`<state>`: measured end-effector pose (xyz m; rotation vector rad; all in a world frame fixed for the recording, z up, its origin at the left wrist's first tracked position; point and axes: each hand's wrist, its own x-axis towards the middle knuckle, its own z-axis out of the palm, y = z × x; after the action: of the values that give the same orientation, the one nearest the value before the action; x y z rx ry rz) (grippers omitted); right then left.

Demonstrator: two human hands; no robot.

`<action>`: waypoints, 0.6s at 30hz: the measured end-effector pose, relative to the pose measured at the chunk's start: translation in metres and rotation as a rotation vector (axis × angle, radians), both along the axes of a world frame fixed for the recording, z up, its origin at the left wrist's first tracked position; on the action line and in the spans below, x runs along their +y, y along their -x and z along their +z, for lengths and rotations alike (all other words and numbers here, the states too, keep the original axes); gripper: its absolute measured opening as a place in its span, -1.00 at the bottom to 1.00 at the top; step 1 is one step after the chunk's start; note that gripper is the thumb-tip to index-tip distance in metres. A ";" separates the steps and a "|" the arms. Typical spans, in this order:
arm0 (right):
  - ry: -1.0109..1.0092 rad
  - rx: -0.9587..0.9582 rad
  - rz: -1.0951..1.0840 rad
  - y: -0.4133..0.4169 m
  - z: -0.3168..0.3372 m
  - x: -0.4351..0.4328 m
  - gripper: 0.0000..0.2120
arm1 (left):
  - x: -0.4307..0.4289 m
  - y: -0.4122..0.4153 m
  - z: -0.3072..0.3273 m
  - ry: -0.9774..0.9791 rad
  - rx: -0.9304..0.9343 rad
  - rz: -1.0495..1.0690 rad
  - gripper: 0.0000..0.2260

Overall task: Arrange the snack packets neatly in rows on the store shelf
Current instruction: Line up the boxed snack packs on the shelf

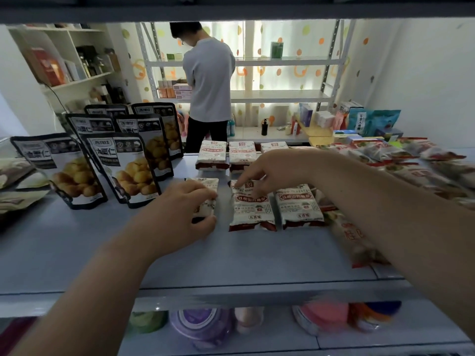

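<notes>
Left hand [189, 206] grips the leftmost white-and-red snack packet [205, 194] in the front row; right hand [267, 173], open, fingertips the middle packet [250, 206]. Squaring both against the right packet [299, 206] should keep even gaps. Grey shelf [102, 253] is smooth; chestnut pouches [123, 168] stand left, another person [209, 80] behind.

both arms are reaching forward; the left hand [186, 208] is curling in a pinch, the right hand [267, 173] is pointing its fingers downward.

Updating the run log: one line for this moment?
left hand grips left packet | right hand touches middle packet | front row unfinished
</notes>
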<state>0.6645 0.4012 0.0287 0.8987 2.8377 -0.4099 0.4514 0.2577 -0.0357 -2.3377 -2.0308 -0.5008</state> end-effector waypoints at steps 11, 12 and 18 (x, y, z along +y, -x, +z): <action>-0.064 -0.049 -0.044 0.005 0.001 -0.014 -0.62 | -0.008 0.001 -0.006 0.001 -0.012 -0.023 -0.41; -0.066 -0.054 -0.048 0.006 0.001 -0.014 -0.62 | -0.008 0.001 -0.006 0.002 -0.016 -0.027 -0.37; -0.142 -0.018 -0.058 0.019 0.013 -0.011 -0.62 | 0.002 0.009 0.004 0.035 -0.045 -0.067 -0.42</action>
<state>0.6456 0.3901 0.0415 1.0072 2.8592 -0.2076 0.4425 0.2598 -0.0316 -2.4435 -2.0019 -0.5288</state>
